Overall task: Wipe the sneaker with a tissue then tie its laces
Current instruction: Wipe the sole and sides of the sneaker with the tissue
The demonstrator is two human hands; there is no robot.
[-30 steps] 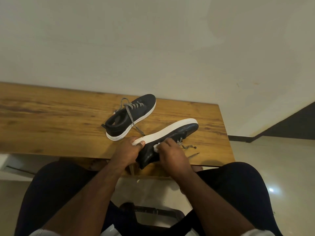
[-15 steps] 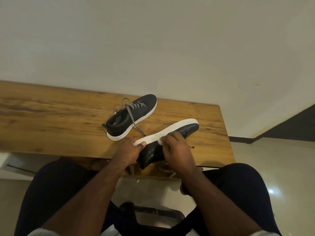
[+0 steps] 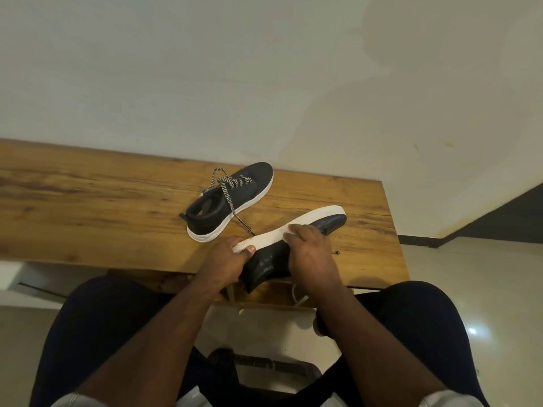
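Note:
A black sneaker with a white sole (image 3: 318, 218) lies tilted on its side at the wooden table's (image 3: 88, 207) near edge, sole turned up and away from me. My left hand (image 3: 224, 259) grips its heel, thumb on the sole. My right hand (image 3: 311, 254) lies over the shoe's middle, fingertips at the seam between sole and upper. The tissue is hidden under those fingers. A loose lace (image 3: 296, 298) hangs below the table edge.
The second black sneaker (image 3: 235, 201) stands upright further back, its chequered laces untied and trailing toward my left hand. A wall rises right behind the table. My knees flank a dark stool (image 3: 264, 368) below. Tiled floor lies to the right.
My right hand has slid along the shoe from near the heel toward the toe and up to the sole's edge. The tissue seen earlier is now covered. My left hand has stayed put.

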